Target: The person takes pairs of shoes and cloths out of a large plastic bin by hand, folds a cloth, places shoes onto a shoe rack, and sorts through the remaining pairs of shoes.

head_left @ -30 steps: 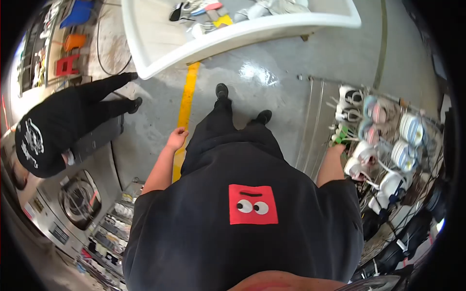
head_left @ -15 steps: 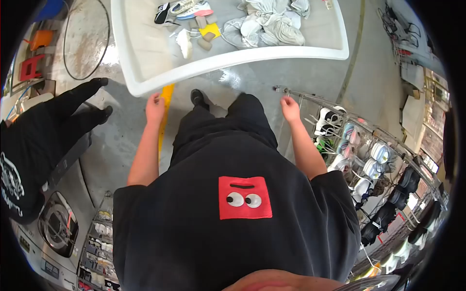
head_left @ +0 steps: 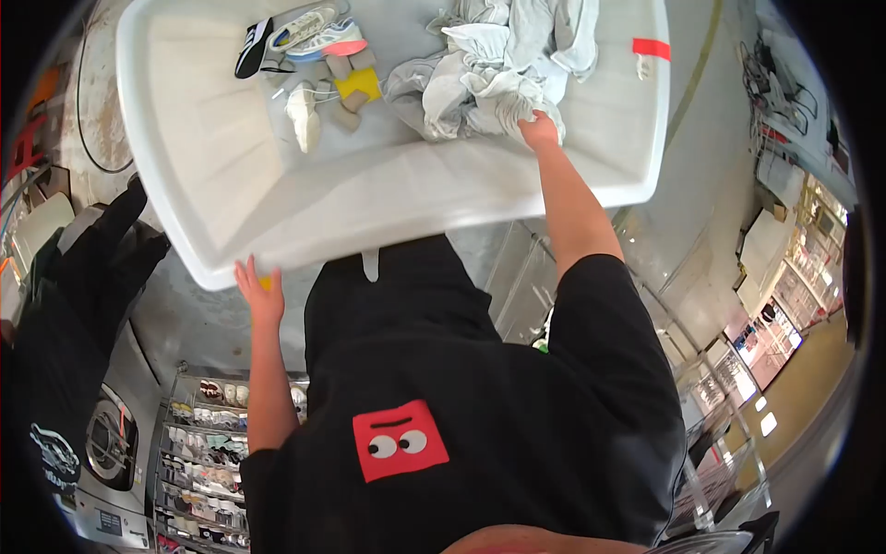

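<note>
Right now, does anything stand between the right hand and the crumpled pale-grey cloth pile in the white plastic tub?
Nothing visible does: the bare right hand reaches over the white plastic tub's near rim and touches the crumpled pale-grey cloth pile.

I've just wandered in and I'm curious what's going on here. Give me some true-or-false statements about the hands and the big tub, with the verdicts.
1. The right hand touches grey cloth in the white tub. True.
2. A yellow piece lies between the shoes and the cloth. True.
3. The left hand holds a shoe. False: it is at the tub's near left corner, with no shoe in it.
4. The red strip is on the tub's left side in the picture. False: it is on the right side.
5. The patch on the person's black shirt is blue. False: it is red, with eyes.
</note>
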Tool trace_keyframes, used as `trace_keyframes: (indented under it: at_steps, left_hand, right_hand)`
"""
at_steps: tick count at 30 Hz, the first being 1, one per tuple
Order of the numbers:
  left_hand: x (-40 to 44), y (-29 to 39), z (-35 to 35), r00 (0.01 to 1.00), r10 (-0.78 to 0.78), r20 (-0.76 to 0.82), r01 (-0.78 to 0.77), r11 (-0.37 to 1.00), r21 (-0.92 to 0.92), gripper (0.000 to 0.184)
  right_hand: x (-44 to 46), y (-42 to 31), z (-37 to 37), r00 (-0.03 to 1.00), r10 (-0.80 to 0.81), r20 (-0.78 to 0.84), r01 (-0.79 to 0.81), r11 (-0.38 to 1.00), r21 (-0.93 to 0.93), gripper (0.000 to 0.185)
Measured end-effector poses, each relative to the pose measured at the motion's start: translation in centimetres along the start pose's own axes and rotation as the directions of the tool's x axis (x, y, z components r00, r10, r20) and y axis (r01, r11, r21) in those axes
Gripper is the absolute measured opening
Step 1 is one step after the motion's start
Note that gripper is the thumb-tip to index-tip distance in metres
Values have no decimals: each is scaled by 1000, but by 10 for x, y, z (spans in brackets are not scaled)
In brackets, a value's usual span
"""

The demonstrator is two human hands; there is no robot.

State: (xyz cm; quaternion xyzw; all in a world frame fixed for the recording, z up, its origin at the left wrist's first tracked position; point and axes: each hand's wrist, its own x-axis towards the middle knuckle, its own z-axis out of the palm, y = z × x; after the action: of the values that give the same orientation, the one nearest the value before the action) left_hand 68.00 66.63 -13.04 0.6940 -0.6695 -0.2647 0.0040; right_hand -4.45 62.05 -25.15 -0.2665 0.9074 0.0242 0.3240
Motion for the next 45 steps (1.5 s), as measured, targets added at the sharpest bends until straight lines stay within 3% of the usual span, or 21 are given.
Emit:
trace_keyframes:
  at_steps: [2, 3, 6, 7, 10, 13, 17, 19, 22, 27, 29, 31, 33, 35, 37, 39, 40, 42, 43, 44, 45]
  left_hand:
    - [1, 24, 6, 995, -99, 25, 98, 995, 30, 70]
    - [8, 36, 12, 989, -144, 32, 143, 989, 43, 70]
    - [23, 55, 21, 935, -333, 122, 320, 941, 112, 68]
    - [29, 66, 20, 918, -370, 141, 358, 928, 102, 67]
    - [38, 72, 20, 869, -458, 188, 429, 886, 175, 67]
    - [42, 76, 17, 868, -455, 201, 422, 887, 184, 67]
    - [41, 63, 25, 949, -267, 165, 225, 945, 236, 64]
    - [50, 94, 15, 942, -262, 208, 282, 957, -73, 57]
    - [62, 160, -1, 960, -106, 258, 180, 942, -283, 50]
    - [60, 240, -39, 903, 237, 357, -35, 871, -489, 57]
    - [49, 267, -69, 863, 434, 258, -294, 847, -443, 74]
    - [35, 288, -98, 809, 588, -20, -533, 718, -448, 79]
    - [26, 296, -137, 767, 631, 113, -527, 721, -449, 79]
    - [15, 285, -175, 750, 641, 161, -529, 728, -437, 70]
    - [14, 249, -196, 778, 600, 188, -211, 531, -821, 62]
    - [13, 221, -232, 824, 539, 177, 63, 224, -973, 47]
    - [7, 211, -249, 813, 553, 185, 104, 174, -979, 45]
    - [4, 185, -287, 809, 562, 173, 157, 76, -985, 42]
    - [1, 173, -288, 807, 580, 114, 59, 113, -992, 40]
    - [-2, 157, -282, 796, 590, 134, -26, 255, -967, 40]
    - [-14, 157, -294, 818, 568, 86, -133, 333, -933, 41]
  right_hand:
    - [57, 8, 9, 999, 35, -32, -36, 999, -39, 82]
    - [102, 21, 20, 995, 72, 63, -75, 995, 59, 94]
    - [150, 6, 29, 994, -98, 39, 102, 988, -115, 101]
    - [164, 11, 48, 978, -205, -30, 203, 977, -66, 107]
    - [148, -19, 53, 990, -116, 75, 133, 950, -283, 94]
    - [101, -40, 50, 967, -241, 81, 255, 922, -292, 73]
    - [17, -49, 18, 889, -451, -80, 449, 893, -36, 35]
    - [-23, -57, -8, 840, -526, -133, 539, 836, 99, 25]
    - [-109, -101, -61, 837, -538, -95, 544, 804, 239, 21]
    - [-227, -141, -106, 886, -459, 64, 348, 750, 562, 24]
    - [-292, -170, -132, 835, -534, 131, 319, 665, 675, 25]
    - [-362, -199, -148, 783, -606, 140, 344, 610, 714, 24]
    - [-427, -238, -178, 724, -669, 170, 354, 571, 740, 16]
    - [-455, -256, -178, 734, -679, 6, 304, 337, 891, 11]
    - [-461, -267, -177, 716, -691, -96, 115, -19, 993, 14]
    - [-481, -271, -148, 764, -578, -286, 306, -65, 950, 16]
    - [-490, -269, -126, 769, -518, -374, 393, -79, 916, 17]
    - [-518, -259, -81, 540, -799, -264, 691, 242, 681, 29]
    - [-549, -273, -78, 327, -887, -326, 873, 151, 465, 44]
    - [-567, -278, -68, 268, -887, -375, 938, 152, 311, 55]
    - [-558, -271, -45, 327, -875, -357, 931, 234, 279, 61]
